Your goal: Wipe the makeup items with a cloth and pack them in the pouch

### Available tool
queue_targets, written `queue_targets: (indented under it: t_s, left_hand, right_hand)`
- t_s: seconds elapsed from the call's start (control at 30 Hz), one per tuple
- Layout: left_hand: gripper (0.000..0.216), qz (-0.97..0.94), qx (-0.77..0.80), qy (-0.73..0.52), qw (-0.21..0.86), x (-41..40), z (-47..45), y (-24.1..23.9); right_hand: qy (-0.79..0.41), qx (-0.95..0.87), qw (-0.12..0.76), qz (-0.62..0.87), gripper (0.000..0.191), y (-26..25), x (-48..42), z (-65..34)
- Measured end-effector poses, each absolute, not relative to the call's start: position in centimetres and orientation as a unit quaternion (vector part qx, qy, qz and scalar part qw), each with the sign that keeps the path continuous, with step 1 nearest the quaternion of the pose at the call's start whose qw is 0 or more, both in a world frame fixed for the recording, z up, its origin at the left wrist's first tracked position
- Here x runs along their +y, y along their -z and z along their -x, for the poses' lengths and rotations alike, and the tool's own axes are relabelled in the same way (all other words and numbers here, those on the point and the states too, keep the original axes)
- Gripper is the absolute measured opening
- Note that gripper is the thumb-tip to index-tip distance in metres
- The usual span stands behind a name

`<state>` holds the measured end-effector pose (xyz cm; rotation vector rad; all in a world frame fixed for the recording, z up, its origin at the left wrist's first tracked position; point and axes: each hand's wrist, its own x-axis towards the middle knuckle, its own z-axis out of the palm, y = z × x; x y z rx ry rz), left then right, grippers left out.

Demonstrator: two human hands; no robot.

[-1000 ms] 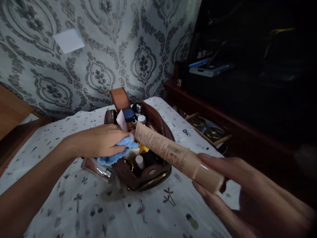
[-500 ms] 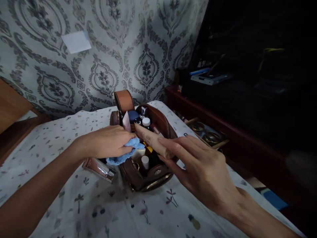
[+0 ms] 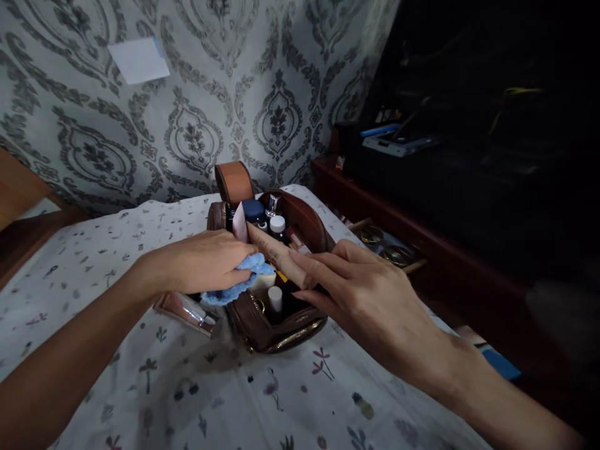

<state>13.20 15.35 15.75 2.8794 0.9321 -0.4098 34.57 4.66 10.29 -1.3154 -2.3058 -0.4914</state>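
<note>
A brown open toiletry bag (image 3: 281, 331) stands on a patterned sheet, packed with small bottles and tubes. My left hand (image 3: 201, 262) rests on the bag's left rim, closed on a blue cloth (image 3: 239, 284). My right hand (image 3: 356, 294) reaches over the bag from the right, its fingers on a long beige tube (image 3: 274, 253) that lies slanted across the bag's opening. A white-capped bottle (image 3: 275, 299) stands upright inside, near the front.
A rose-gold tube (image 3: 187, 312) lies on the sheet (image 3: 140, 375) just left of the bag. A dark wooden shelf (image 3: 422, 237) with round gold things runs along the right. Patterned wallpaper with a white note (image 3: 138, 59) is behind.
My right hand carried the beige tube from the near right, above the sheet, over to the bag and lowered it across the opening. My left hand stayed put on the blue cloth.
</note>
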Motion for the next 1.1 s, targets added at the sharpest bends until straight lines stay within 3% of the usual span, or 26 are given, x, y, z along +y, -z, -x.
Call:
queue_targets:
  t_s: [0.13,0.3,0.57,0.7,0.87,1.0,1.1]
  left_hand:
    - [0.021,-0.945,0.3,0.118,0.046,15.6,-13.0,-15.4]
    - [0.02,-0.954,0.282,0.09,0.054,15.9,-12.6,-15.0]
    - [0.017,-0.961,0.267,0.012,0.075,16.5,-12.0,-13.8]
    - [0.013,-0.946,0.289,-0.047,0.14,16.1,-12.1,-14.0]
    - [0.016,-0.851,0.361,-0.272,0.265,14.6,-11.2,-14.4]
    - [0.007,-0.744,0.414,-0.458,0.256,13.0,-8.8,-13.7]
    - [0.026,-0.714,0.458,-0.48,0.224,11.3,-6.8,-12.5]
  right_hand:
    - [0.14,-0.86,0.214,0.442,0.032,-10.6,4.7,-34.9]
    - [0.097,-0.866,0.229,0.433,0.018,-11.0,4.5,-35.2]
    - [0.067,-0.868,0.262,0.416,0.022,-10.7,4.4,-35.2]
    - [0.058,-0.858,0.293,0.417,0.025,-10.8,3.9,-35.0]
    - [0.041,-0.827,0.373,0.419,0.019,-9.9,2.7,-34.4]
    - [0.038,-0.807,0.415,0.419,0.02,-8.6,1.8,-33.8]
    - [0.032,-0.793,0.444,0.416,0.025,-7.9,1.1,-33.6]
